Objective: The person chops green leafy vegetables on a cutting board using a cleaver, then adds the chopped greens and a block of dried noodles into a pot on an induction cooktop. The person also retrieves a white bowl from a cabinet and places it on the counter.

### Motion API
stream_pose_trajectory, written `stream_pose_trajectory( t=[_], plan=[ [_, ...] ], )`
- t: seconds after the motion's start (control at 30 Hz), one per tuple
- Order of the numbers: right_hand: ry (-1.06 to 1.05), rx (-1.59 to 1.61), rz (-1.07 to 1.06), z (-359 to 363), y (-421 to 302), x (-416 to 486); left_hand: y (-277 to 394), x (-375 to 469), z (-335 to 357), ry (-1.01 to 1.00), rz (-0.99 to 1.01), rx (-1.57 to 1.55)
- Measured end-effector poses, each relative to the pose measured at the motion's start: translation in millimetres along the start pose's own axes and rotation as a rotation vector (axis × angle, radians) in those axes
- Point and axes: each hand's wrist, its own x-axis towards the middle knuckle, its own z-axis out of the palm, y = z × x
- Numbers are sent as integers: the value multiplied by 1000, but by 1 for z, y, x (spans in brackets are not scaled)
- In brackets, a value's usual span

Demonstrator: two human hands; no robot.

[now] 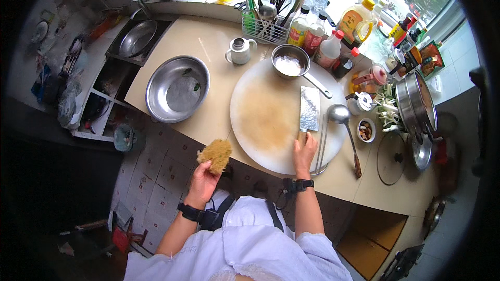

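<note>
My left hand [204, 183] pinches a yellow-brown fibrous scrubbing pad [217, 155], perhaps loofah, in front of the counter edge. On the large round white cutting board [250, 86], whose middle is stained tan, my right hand [306, 152] grips the wooden handle of a cleaver [310, 107]. The blade lies flat and points away from me. Just right of the cleaver are a pair of thin metal chopsticks [322, 140] and a steel ladle [339, 114] with a wooden handle end. A small steel saucepan [290, 61] rests on the board's far edge.
Left of the board stands a steel basin [175, 93] with green leaf scraps. Behind are a white two-handled pot [240, 51], a wire utensil basket [263, 27] and several bottles [328, 48]. To the right are a small bowl [366, 130], a glass lid [390, 160] and stacked steamer pots [414, 101].
</note>
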Motion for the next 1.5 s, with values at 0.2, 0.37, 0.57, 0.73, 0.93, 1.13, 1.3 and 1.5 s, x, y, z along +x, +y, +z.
stream_pose_trajectory(
  t=[0.2, 0.37, 0.57, 0.73, 0.93, 1.13, 1.3, 1.5],
  plan=[
    [-240, 207, 54, -3, -79, -27, 35, 48, 2, -141, -139, -7],
    [-795, 896, 303, 33, -184, -79, 62, 72, -4, -274, -275, 77],
    [-718, 1254, 400, 52, -239, -92, 86, 76, -29, -344, -411, 128],
    [-637, 1201, 464, 60, -246, -93, 119, 92, -75, -311, -418, 165],
    [-463, 1149, 498, 35, -234, -107, 160, 152, -114, 30, -165, 123],
    [-355, 1142, 514, 4, -220, -132, 161, 186, -108, 86, -11, 75],
    [-227, 1000, 491, -36, -208, -151, 153, 142, -94, -27, 61, 241],
    [-27, 890, 366, -103, -203, -181, 105, 63, -56, -239, -80, 614]
  ],
)
